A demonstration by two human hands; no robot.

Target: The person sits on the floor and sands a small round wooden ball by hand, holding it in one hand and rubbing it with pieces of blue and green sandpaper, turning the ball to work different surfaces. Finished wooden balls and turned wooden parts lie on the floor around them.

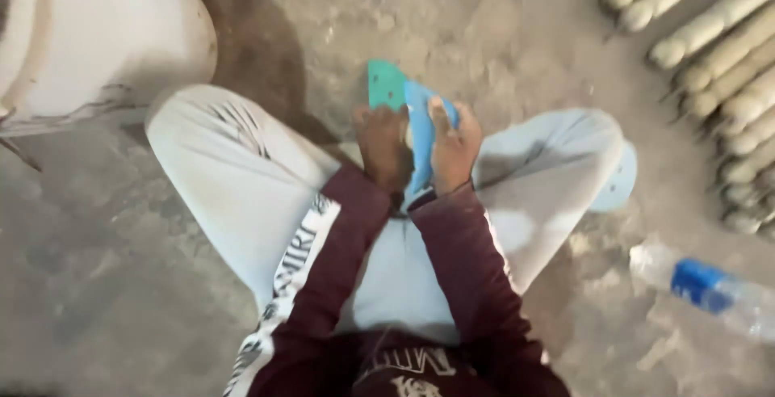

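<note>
- Sandpaper sheet (418, 134), blue on one face and green on the part that sticks out beyond the fingers, sits clamped between both hands above the person's lap.
- Right hand (454, 145) pinches the sheet's right edge, thumb pressed flat on the blue face.
- Left hand (384, 145) is curled against the sheet's left side, touching it; its fingertips are hidden, so I cannot tell how tightly it grips.
- Below the grip lie maroon sleeves (468, 268) and pale trousers (242, 179), knees spread to either side.
- Well right of the grip, a row of pale turned wooden pieces (726, 58) lies on the dusty floor (97, 284).
- Lower right of the grip, a clear plastic bottle (710, 288) with a blue label lies on its side.
</note>
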